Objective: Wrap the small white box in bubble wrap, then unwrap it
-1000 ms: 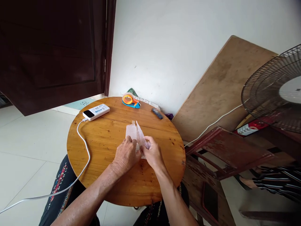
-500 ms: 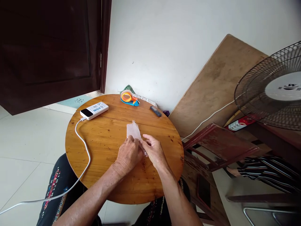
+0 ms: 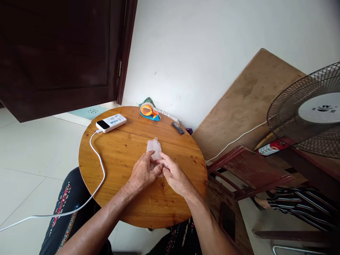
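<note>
Flat near the middle of the round wooden table (image 3: 119, 166), a little toward its far edge: small translucent bubble-wrap packet (image 3: 154, 147), long axis running from near edge to far edge, far end poking out past both sets of fingertips. Left hand (image 3: 142, 172) and right hand (image 3: 174, 174) equally close, side by side on its near end, palms down, fingers spread loosely and pressing on it rather than clenched. Power bank (image 3: 111, 122) at the far left edge, tape dispenser (image 3: 149, 112) at the far edge, both well apart.
</note>
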The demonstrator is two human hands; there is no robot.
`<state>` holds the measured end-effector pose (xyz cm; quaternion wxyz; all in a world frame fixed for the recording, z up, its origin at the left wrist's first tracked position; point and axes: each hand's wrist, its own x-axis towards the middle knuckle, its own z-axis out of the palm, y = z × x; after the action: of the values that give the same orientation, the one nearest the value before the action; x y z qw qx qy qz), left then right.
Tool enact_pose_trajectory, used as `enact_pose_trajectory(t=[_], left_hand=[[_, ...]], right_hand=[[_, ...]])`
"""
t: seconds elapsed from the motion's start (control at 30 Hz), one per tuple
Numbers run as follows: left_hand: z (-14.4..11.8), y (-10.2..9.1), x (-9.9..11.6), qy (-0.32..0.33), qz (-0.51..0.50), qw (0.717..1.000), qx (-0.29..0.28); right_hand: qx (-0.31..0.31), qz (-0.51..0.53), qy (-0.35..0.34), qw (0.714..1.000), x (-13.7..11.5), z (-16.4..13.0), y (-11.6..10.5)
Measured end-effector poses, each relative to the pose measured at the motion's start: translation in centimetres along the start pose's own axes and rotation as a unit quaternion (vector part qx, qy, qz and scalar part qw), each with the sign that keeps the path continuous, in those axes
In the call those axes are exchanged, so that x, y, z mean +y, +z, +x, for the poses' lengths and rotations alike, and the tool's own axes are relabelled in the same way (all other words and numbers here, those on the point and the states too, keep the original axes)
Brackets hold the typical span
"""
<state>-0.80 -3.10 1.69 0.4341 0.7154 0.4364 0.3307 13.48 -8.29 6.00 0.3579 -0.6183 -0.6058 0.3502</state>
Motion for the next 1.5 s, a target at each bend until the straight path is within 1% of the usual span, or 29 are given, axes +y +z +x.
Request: enact_pose_trajectory(t=[0.07, 0.17, 0.23, 0.27, 0.33, 0.4, 0.43, 0.47, 0.57, 0.63, 0.67, 0.73, 0.8, 0.83, 0.9, 0.97, 1.03, 1.13, 1.23, 1.33, 1.43, 1.5], left_hand=[[0.1, 0.4, 0.0, 0.001, 0.029, 0.999, 0.014], [0.2, 0.7, -0.2, 0.001, 0.044, 0.999, 0.013], [0.2, 0.7, -0.3, 0.004, 0.053, 0.999, 0.012], [0.2, 0.7, -0.4, 0.009, 0.058, 0.998, 0.011], [0.1, 0.7, -0.4, 0.018, 0.066, 0.998, 0.011], [0.1, 0.7, -0.5, 0.032, 0.069, 0.997, 0.013], [0.0, 0.7, -0.5, 0.039, 0.070, 0.997, 0.013], [0.0, 0.7, -0.5, 0.045, 0.071, 0.996, 0.013], [-0.1, 0.9, -0.8, 0.059, 0.070, 0.996, 0.018], [-0.1, 1.0, -0.9, 0.058, 0.070, 0.996, 0.027], [-0.1, 1.1, -0.9, 0.055, 0.068, 0.996, 0.031], [-0.2, 1.1, -0.9, 0.046, 0.061, 0.996, 0.036], [-0.3, 1.1, -0.8, 0.036, 0.056, 0.997, 0.037], [-0.4, 1.1, -0.7, 0.032, 0.057, 0.997, 0.037], [-0.5, 1.0, -0.6, 0.030, 0.061, 0.997, 0.036], [-0.7, 1.0, -0.7, 0.038, 0.061, 0.997, 0.038], [-0.8, 0.9, -0.8, 0.050, 0.054, 0.996, 0.045], [-0.9, 0.7, -0.8, 0.068, 0.033, 0.996, 0.054], [-1.1, 0.6, -0.5, 0.074, 0.024, 0.996, 0.050], [-1.2, 0.7, -0.2, 0.074, 0.048, 0.995, 0.050], [-1.2, 0.9, -0.1, 0.074, 0.082, 0.993, 0.041], [-1.3, 0.8, 0.0, 0.077, 0.087, 0.993, 0.029]], right_hand=[[-0.020, 0.005, -0.007, 1.000, 0.2, -0.1, -0.2], [-0.043, 0.036, -0.003, 0.998, 0.6, 0.1, -0.5], [-0.038, 0.057, -0.004, 0.998, 0.7, 0.4, -0.7], [-0.016, 0.065, -0.007, 0.998, 0.7, 0.6, -0.9], [0.065, 0.078, -0.005, 0.995, 0.8, 0.9, -1.6], [0.137, 0.091, 0.023, 0.986, 1.2, 1.2, -2.4], [0.150, 0.099, 0.049, 0.983, 1.6, 1.4, -2.7], [0.147, 0.105, 0.079, 0.980, 2.1, 1.6, -3.0], [0.093, 0.127, 0.160, 0.974, 3.6, 2.7, -3.1], [0.061, 0.146, 0.183, 0.970, 4.1, 3.3, -2.8], [0.057, 0.149, 0.182, 0.970, 4.2, 3.5, -2.7], [0.083, 0.133, 0.158, 0.975, 4.2, 3.4, -2.8], [0.117, 0.089, 0.106, 0.984, 3.9, 2.7, -3.0], [0.121, 0.065, 0.074, 0.988, 3.8, 2.2, -3.0], [0.093, 0.034, 0.016, 0.995, 3.6, 1.2, -2.8], [0.066, 0.018, -0.030, 0.997, 3.6, 0.6, -2.0], [0.066, 0.008, -0.066, 0.996, 3.7, 0.6, -1.0], [0.082, -0.010, -0.115, 0.990, 4.0, 0.9, 0.0], [0.082, -0.039, -0.153, 0.984, 4.3, 1.1, 0.2], [0.074, -0.086, -0.167, 0.979, 4.4, 1.1, -0.1], [0.049, -0.122, -0.172, 0.976, 4.1, 0.9, -0.4], [0.026, -0.131, -0.176, 0.975, 3.8, 0.7, -0.6]])
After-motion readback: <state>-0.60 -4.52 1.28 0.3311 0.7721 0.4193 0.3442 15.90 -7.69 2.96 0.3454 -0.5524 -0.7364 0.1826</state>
